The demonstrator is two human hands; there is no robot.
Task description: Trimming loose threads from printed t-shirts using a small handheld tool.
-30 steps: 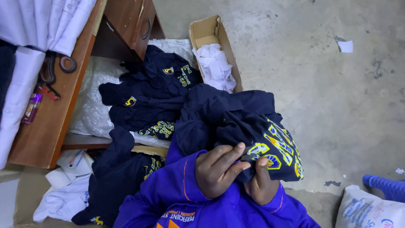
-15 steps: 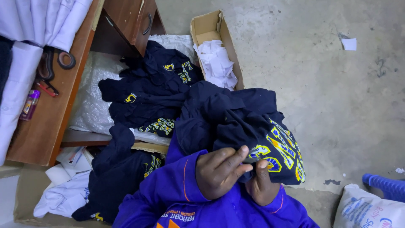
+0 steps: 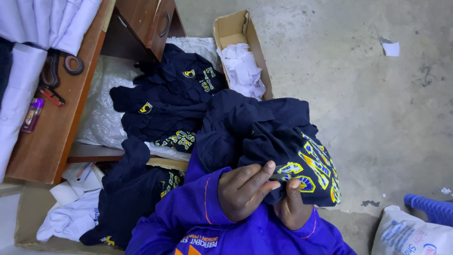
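Observation:
A navy garment [image 3: 264, 137] with yellow and white lettering lies bunched on my lap. My left hand [image 3: 243, 191] is closed over its near edge, fingers pinching at the lettering; a thin dark object seems to stick out from the fingertips, too small to identify. My right hand [image 3: 292, 208] grips the garment's edge from below, thumb up against the printed patch [image 3: 311, 170]. Both arms are in bright blue sleeves [image 3: 188, 217].
A pile of similar navy garments [image 3: 165, 101] rests on plastic sheeting on a low wooden shelf [image 3: 52, 141]. A cardboard box [image 3: 231, 28] holds white paper scraps. Black scissors [image 3: 59, 71] lie on the shelf. A blue stool [image 3: 432, 208] and a white sack [image 3: 410, 236] stand at the right on concrete.
My hands stay in nearly the same place on the garment; the left fingers have shifted slightly along the lettering.

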